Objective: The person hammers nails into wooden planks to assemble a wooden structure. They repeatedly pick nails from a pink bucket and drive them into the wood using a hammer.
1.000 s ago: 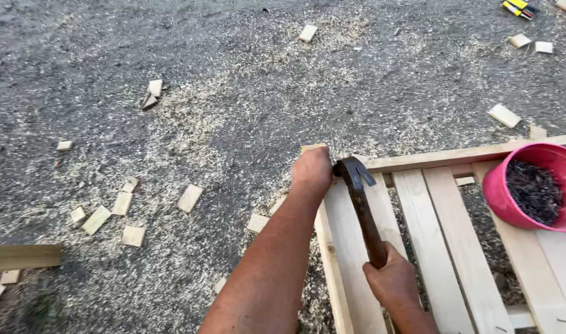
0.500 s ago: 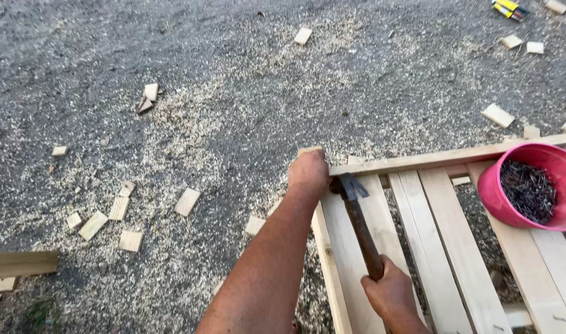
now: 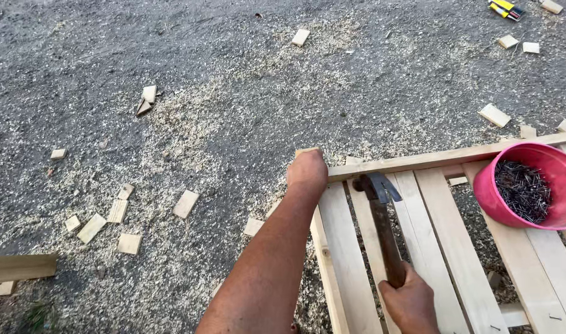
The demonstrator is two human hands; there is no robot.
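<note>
Right hand [image 3: 411, 302] grips hammer [image 3: 382, 226] low on handle, head down on slat. Left hand [image 3: 307, 169] clamps frame [image 3: 419, 162] corner, steadying it. Nail bowl [image 3: 530, 185] at 3 o'clock.

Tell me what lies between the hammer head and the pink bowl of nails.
In the head view, between the hammer head and the pink bowl lie two pale wooden slats of the frame with a gap between them; nothing rests on them.

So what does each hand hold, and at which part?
The right hand holds a hammer at the lower end of its handle, head resting on a slat. The left hand grips the corner of the wooden slatted frame.
</note>
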